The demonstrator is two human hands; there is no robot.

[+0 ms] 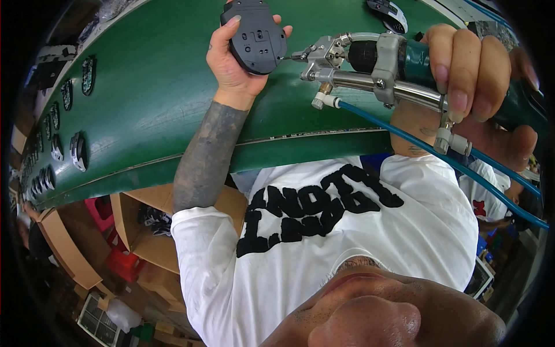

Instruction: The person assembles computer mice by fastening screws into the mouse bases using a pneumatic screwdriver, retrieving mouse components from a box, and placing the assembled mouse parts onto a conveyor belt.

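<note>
Mouse (254,37) sits in the left hand (237,78), raised over the green bench (150,110), underside facing up. Left grip: closed on the mouse, thumb along one edge, fingertips curled round the opposite edge, palm behind. Right grip: fingers wrapped over the driver (390,63), a metal-framed tool fed by blue hoses (393,133). Driver's bit points at the mouse's rim, near the wrist end on the finger side; contact or narrow gap, cannot tell.

Handling estimate: mouse probably light, hard-shelled and stiff, with little give under a squeeze. Matt-looking base should offer fair friction; curved sides could let it roll under sideways push. Shell likely tolerates firm holding, though the rim and small recesses may chip or scratch under a slipping bit. Best hold: both long sides, palm backing the top shell, base left uncovered, fingertips clear of the bit. Driver looks the heavier item, and its hoses may drag.

A second mouse (388,14) lies on the bench beyond the driver; more shells (78,151) lie toward the left end.
</note>
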